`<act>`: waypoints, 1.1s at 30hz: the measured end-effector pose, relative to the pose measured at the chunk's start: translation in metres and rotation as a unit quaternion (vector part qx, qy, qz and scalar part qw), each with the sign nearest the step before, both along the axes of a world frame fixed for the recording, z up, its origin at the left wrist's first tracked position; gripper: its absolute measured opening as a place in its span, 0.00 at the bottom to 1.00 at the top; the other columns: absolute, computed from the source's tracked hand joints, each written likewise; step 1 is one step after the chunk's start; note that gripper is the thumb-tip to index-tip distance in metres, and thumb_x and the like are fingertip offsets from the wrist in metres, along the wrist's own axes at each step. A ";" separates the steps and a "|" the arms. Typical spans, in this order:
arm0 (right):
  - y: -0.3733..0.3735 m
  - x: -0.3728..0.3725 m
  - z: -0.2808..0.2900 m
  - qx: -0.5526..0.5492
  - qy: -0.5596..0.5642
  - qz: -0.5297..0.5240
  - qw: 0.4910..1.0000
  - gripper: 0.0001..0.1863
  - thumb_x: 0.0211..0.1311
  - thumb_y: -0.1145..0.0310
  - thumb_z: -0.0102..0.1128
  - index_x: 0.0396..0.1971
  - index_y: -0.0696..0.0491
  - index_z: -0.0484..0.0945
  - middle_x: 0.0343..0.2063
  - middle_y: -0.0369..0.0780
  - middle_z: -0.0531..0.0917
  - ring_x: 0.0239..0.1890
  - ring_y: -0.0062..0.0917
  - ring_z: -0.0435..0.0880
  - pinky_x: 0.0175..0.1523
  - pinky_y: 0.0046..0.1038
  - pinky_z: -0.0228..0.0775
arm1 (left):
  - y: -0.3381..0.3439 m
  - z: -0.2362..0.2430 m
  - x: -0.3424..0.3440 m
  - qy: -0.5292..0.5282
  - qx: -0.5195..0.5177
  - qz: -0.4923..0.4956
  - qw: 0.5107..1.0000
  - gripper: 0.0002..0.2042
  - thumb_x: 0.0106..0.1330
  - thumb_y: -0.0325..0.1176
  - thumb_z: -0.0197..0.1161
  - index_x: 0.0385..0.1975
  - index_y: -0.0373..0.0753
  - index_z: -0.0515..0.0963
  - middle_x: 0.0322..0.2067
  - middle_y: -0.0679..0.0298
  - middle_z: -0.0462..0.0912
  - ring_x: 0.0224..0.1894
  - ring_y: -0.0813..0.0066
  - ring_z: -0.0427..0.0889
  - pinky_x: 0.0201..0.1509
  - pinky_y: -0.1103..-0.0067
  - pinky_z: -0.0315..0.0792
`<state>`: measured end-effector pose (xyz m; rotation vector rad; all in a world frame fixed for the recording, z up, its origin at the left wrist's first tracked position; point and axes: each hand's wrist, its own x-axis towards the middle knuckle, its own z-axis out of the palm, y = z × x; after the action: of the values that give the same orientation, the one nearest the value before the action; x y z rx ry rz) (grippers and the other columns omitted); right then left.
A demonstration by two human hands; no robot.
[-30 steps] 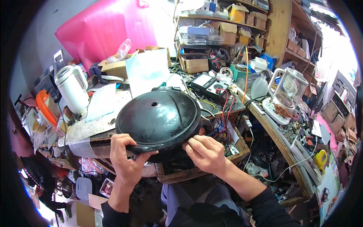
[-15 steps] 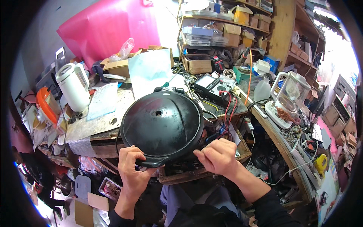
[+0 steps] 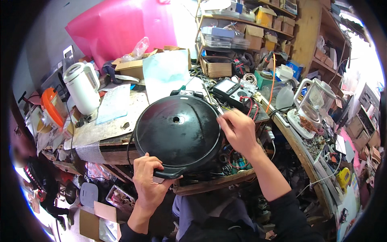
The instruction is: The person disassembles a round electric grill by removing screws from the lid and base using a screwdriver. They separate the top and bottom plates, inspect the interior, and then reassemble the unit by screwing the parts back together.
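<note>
A round black appliance [image 3: 177, 137] with a domed, scuffed top rests tilted toward me at the bench's front edge, a small hole in its middle. My left hand [image 3: 149, 177] is closed around the handle [image 3: 169, 174] at its near rim. At the right rim, my right hand [image 3: 240, 131] has its fingers curled and pinched together, fingertips close to the edge. Whatever they may hold is hidden. Beneath the appliance, on the right, a pulled-out wooden drawer [image 3: 215, 184] holds tools and wires, partly covered.
Behind stands a meter [image 3: 229, 91] with red leads. A white jug-shaped appliance [image 3: 80, 88] is on the left, a clear blender jug [image 3: 316, 99] on the right. An orange cable [image 3: 273, 80] rises near the shelves. Another person [image 3: 46, 185] is at the lower left.
My right hand has moved up and away from me, from beside the near right rim to the right rim. The left hand keeps its hold on the handle. The view has shifted slightly.
</note>
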<state>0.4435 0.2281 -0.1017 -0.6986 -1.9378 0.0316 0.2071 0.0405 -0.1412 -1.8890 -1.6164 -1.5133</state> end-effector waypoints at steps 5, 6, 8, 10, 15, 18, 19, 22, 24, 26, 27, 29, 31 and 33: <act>0.080 -0.041 0.035 -0.079 -0.174 0.031 0.981 0.13 0.71 0.67 0.57 0.49 0.44 0.87 0.37 0.44 0.83 0.46 0.40 0.82 0.52 0.39 0.73 | -0.001 0.000 0.002 0.016 -0.014 0.009 1.000 0.24 0.41 0.38 0.86 0.31 0.39 0.76 0.34 0.62 0.80 0.44 0.56 0.77 0.62 0.55 0.75; 0.093 -0.054 0.037 -0.083 -0.197 0.046 0.976 0.13 0.71 0.68 0.57 0.50 0.44 0.87 0.38 0.44 0.83 0.46 0.40 0.82 0.52 0.39 0.73 | -0.002 -0.001 0.002 0.021 -0.019 0.010 1.000 0.24 0.41 0.38 0.86 0.31 0.39 0.76 0.35 0.62 0.80 0.44 0.56 0.77 0.62 0.55 0.75; 0.106 -0.075 0.046 -0.099 -0.239 0.088 0.962 0.14 0.69 0.68 0.58 0.50 0.44 0.87 0.40 0.45 0.83 0.48 0.40 0.82 0.55 0.38 0.73 | -0.003 -0.002 0.001 0.023 -0.022 0.011 0.999 0.24 0.42 0.38 0.85 0.32 0.38 0.76 0.36 0.61 0.80 0.45 0.56 0.77 0.63 0.54 0.74; 0.111 -0.088 0.052 -0.132 -0.268 0.092 0.950 0.15 0.66 0.68 0.57 0.48 0.43 0.89 0.42 0.44 0.86 0.50 0.39 0.84 0.56 0.38 0.75 | -0.004 -0.004 0.001 0.016 -0.021 0.009 1.000 0.24 0.43 0.38 0.85 0.32 0.38 0.76 0.38 0.61 0.80 0.45 0.55 0.77 0.64 0.54 0.74; 0.114 -0.092 0.052 -0.111 -0.288 0.092 0.947 0.12 0.64 0.64 0.61 0.44 0.45 0.90 0.44 0.42 0.88 0.51 0.37 0.85 0.57 0.37 0.77 | -0.003 -0.005 0.003 0.015 -0.016 0.003 1.000 0.23 0.44 0.34 0.83 0.34 0.38 0.74 0.38 0.59 0.78 0.46 0.56 0.76 0.68 0.54 0.70; 0.119 -0.086 0.046 -0.083 -0.250 0.142 0.954 0.11 0.63 0.64 0.65 0.42 0.46 0.90 0.39 0.41 0.87 0.47 0.37 0.85 0.53 0.37 0.77 | -0.004 -0.009 0.002 0.029 -0.014 0.011 0.999 0.23 0.47 0.37 0.81 0.35 0.37 0.74 0.39 0.58 0.78 0.46 0.55 0.76 0.68 0.53 0.70; 0.120 -0.083 0.044 -0.077 -0.237 0.156 0.956 0.10 0.63 0.64 0.66 0.42 0.46 0.90 0.37 0.41 0.86 0.45 0.37 0.85 0.52 0.37 0.77 | -0.005 -0.010 0.002 0.034 -0.015 0.011 0.999 0.22 0.48 0.38 0.81 0.35 0.37 0.74 0.39 0.58 0.78 0.47 0.55 0.76 0.68 0.53 0.70; 0.116 -0.076 0.046 -0.062 -0.226 0.181 0.955 0.08 0.64 0.68 0.67 0.41 0.51 0.90 0.37 0.41 0.85 0.43 0.34 0.86 0.51 0.33 0.77 | -0.004 -0.021 -0.001 0.059 -0.015 0.016 0.998 0.22 0.50 0.40 0.80 0.35 0.37 0.73 0.39 0.57 0.78 0.47 0.54 0.76 0.68 0.52 0.70; 0.112 -0.075 0.046 -0.064 -0.207 0.184 0.959 0.07 0.63 0.70 0.68 0.40 0.52 0.89 0.37 0.41 0.85 0.43 0.34 0.86 0.50 0.33 0.77 | -0.007 -0.026 0.000 0.068 -0.015 0.020 0.997 0.22 0.51 0.40 0.80 0.36 0.37 0.74 0.40 0.57 0.78 0.48 0.52 0.77 0.67 0.53 0.72; 0.113 -0.074 0.046 -0.063 -0.195 0.191 0.960 0.06 0.63 0.71 0.68 0.39 0.53 0.89 0.37 0.41 0.85 0.42 0.34 0.86 0.50 0.33 0.77 | -0.008 -0.029 0.000 0.072 -0.013 0.024 0.997 0.21 0.51 0.40 0.80 0.36 0.37 0.75 0.40 0.58 0.79 0.49 0.52 0.77 0.66 0.53 0.73; 0.115 -0.074 0.046 -0.063 -0.192 0.198 0.959 0.06 0.63 0.71 0.69 0.38 0.53 0.89 0.37 0.41 0.85 0.42 0.34 0.86 0.50 0.33 0.77 | -0.008 -0.030 0.001 0.071 -0.012 0.025 0.997 0.21 0.51 0.40 0.80 0.36 0.38 0.75 0.40 0.58 0.79 0.49 0.52 0.77 0.66 0.53 0.72; 0.117 -0.074 0.044 -0.055 -0.190 0.209 0.958 0.05 0.62 0.71 0.69 0.37 0.54 0.88 0.36 0.41 0.85 0.42 0.35 0.86 0.50 0.33 0.78 | -0.009 -0.031 0.001 0.070 -0.014 0.028 0.997 0.21 0.51 0.40 0.80 0.37 0.38 0.75 0.41 0.57 0.79 0.49 0.52 0.77 0.67 0.53 0.72; 0.117 -0.072 0.044 -0.040 -0.189 0.214 0.958 0.05 0.62 0.72 0.69 0.37 0.54 0.88 0.36 0.41 0.85 0.42 0.35 0.86 0.50 0.33 0.78 | -0.008 -0.030 0.001 0.070 -0.014 0.027 0.997 0.21 0.52 0.40 0.80 0.37 0.38 0.75 0.41 0.58 0.79 0.49 0.52 0.77 0.67 0.53 0.72; 0.115 -0.072 0.043 -0.038 -0.184 0.210 0.959 0.05 0.62 0.72 0.69 0.37 0.54 0.88 0.35 0.41 0.85 0.42 0.36 0.86 0.50 0.34 0.78 | -0.008 -0.032 0.000 0.076 -0.016 0.027 0.997 0.22 0.51 0.40 0.80 0.37 0.38 0.75 0.41 0.58 0.79 0.49 0.52 0.77 0.67 0.53 0.72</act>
<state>0.3716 0.3435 -0.0589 -0.3436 -2.4284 0.2557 0.2071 0.0321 -0.1729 -1.9093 -1.6180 -1.2971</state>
